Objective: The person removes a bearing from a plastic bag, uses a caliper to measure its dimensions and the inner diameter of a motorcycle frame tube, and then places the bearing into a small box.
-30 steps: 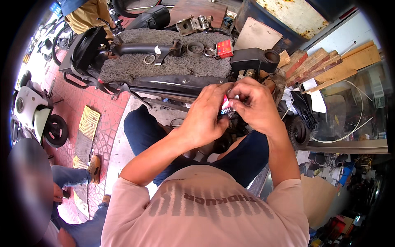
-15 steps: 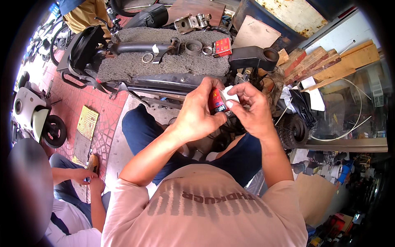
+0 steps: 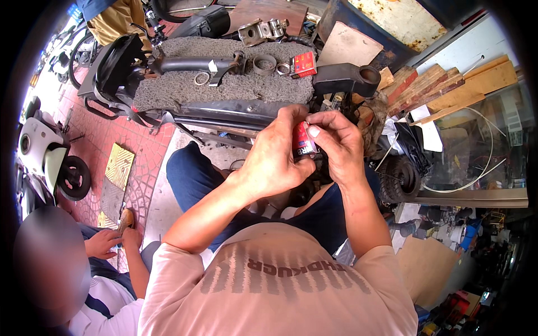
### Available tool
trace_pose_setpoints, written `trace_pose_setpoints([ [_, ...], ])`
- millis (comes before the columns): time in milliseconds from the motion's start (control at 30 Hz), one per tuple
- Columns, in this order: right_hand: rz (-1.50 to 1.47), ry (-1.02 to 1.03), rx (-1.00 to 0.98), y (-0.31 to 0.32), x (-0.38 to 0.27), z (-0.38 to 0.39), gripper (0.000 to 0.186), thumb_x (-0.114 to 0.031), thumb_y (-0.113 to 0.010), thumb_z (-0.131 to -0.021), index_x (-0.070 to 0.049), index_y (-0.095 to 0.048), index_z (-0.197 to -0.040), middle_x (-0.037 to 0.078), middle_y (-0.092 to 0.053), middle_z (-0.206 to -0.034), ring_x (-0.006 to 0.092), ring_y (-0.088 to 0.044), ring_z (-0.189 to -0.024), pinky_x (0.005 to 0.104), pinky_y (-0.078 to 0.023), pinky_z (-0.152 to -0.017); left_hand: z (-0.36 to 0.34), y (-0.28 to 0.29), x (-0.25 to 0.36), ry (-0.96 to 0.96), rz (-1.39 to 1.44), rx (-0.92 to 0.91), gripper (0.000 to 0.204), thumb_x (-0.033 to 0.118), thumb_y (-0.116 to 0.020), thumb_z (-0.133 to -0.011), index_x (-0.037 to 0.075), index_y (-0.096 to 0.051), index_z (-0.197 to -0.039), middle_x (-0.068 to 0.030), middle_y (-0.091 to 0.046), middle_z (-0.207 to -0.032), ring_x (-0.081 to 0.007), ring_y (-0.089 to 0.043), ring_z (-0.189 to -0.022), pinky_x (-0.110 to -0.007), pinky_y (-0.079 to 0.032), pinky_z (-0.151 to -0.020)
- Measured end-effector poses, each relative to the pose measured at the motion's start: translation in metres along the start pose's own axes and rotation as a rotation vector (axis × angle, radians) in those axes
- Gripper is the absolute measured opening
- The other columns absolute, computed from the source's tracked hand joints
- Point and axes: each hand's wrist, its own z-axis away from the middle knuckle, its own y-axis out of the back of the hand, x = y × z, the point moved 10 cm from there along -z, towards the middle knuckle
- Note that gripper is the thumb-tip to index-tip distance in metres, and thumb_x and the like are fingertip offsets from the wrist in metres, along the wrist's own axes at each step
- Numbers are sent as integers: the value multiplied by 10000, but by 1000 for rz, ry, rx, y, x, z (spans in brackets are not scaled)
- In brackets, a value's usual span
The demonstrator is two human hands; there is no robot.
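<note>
A small red cardboard box (image 3: 302,141) is between my two hands, above my lap. My left hand (image 3: 270,157) wraps round its left side, thumb at the lower edge. The thumb and fingertips of my right hand (image 3: 342,147) pinch at its upper right end, hiding that part. Beyond my hands, a grey textured mat (image 3: 168,94) covers a bench. On it lie a second red box (image 3: 303,65), a wide metal ring (image 3: 264,65), a smaller ring (image 3: 282,69), a thin ring (image 3: 202,78) and a black tubular part (image 3: 193,63) with a bracket.
A black metal arm (image 3: 344,81) juts past the mat's right end. Wooden boards (image 3: 431,89) are stacked at the right, above a small black wheel (image 3: 399,178). At the lower left sits another person (image 3: 106,291). A scooter (image 3: 47,148) stands at the far left.
The white flap seen at the box's right end is no longer visible, and my right fingers have closed in on the box. The seated person has shifted toward me.
</note>
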Motion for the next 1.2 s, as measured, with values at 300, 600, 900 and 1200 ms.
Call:
trace_pose_setpoints([
  [300,110,42,-26,3,-4,-1,159,-14,-758,-989,38,-738,-1139,39,-728,-1069,63,-683,-893,215,-554,-789,-1,-6,3,29,-85,-112,757,11,-709,-764,-42,-438,-1468,-287,-693,-1213,-439,-723,-1124,-461,-570,-968],
  [600,515,293,-45,-10,-26,17,385,-232,-684,-1064,-14,-715,-1380,140,-650,-1247,239,-664,-1127,350,-530,-984,-1,-3,-3,132,105,-142,894,38,-772,-826,-65,-366,-1616,-239,-712,-1187,-277,-738,-1037,-382,-575,-910],
  [900,109,54,3,-2,20,20,406,-223,-569,-1143,1,-639,-1473,64,-622,-1129,158,-602,-1005,288,-481,-890,5,-16,2,-18,-190,-107,939,21,-720,-829,-123,-266,-1638,-379,-527,-1467,-464,-571,-1378,-453,-460,-1146],
  [1200,725,287,-140,-22,-17,24,457,-188,-639,-1084,4,-609,-1497,159,-656,-980,283,-661,-863,373,-541,-804,8,-11,0,22,-93,-201,919,-33,-685,-835,-93,-273,-1654,-317,-507,-1538,-379,-553,-1410,-411,-434,-1181],
])
